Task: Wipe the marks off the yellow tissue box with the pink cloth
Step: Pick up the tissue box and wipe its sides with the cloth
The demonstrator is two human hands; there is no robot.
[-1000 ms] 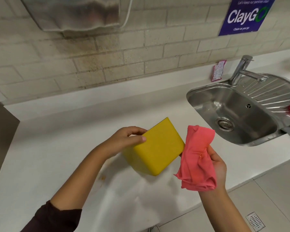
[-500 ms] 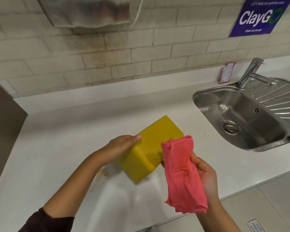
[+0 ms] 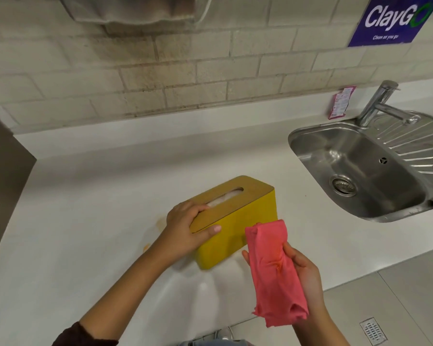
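The yellow tissue box (image 3: 245,221) stands upright on the white counter (image 3: 85,221), its tan lid with the slot facing up and white tissue showing in the slot. My left hand (image 3: 188,228) grips the box's near left end, fingers over the lid and thumb on the front face. My right hand (image 3: 300,275) holds the folded pink cloth (image 3: 273,270) just to the right of the box's front face. The cloth's top edge overlaps the box's lower right corner; whether it touches I cannot tell.
A steel sink (image 3: 360,171) with a tap (image 3: 380,103) is set into the counter on the right. Orange stains (image 3: 158,223) mark the counter left of the box. A pink sachet (image 3: 340,102) leans on the tiled wall. The counter's front edge runs beneath my right hand.
The box was held tilted in the air with its bottom toward me; it has turned upright and come down onto the counter. The cloth hand has moved left toward the box.
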